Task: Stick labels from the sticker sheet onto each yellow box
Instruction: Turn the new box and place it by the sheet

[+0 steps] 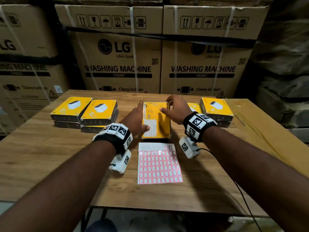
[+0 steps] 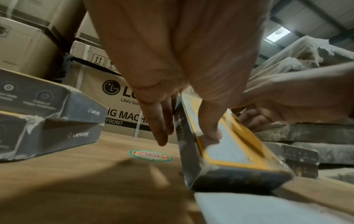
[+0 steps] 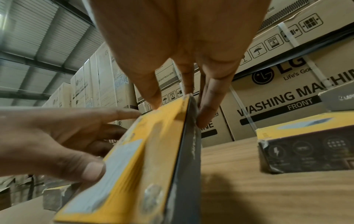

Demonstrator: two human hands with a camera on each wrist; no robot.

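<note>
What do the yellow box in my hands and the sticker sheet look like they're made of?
Yellow box: seemingly printed cardboard; sharp folded edges, scuffed whitish corners, dark sides. Sticker sheet: probably glossy white paper; it lies flat, with a glare patch across its red-outlined labels.

Stacked LG washing-machine cartons [image 1: 117, 52] stand behind the wooden table [image 1: 50, 156], plastic-wrapped goods [image 1: 284, 64] at right

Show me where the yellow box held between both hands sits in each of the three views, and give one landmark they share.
Head: the flat yellow cardboard box lies at table centre, beyond the sticker sheet.
Left wrist: the box runs right of centre, seen edge-on.
Right wrist: the box fills the lower centre.
Shared landmark: the brown LG washing machine carton behind.
</note>
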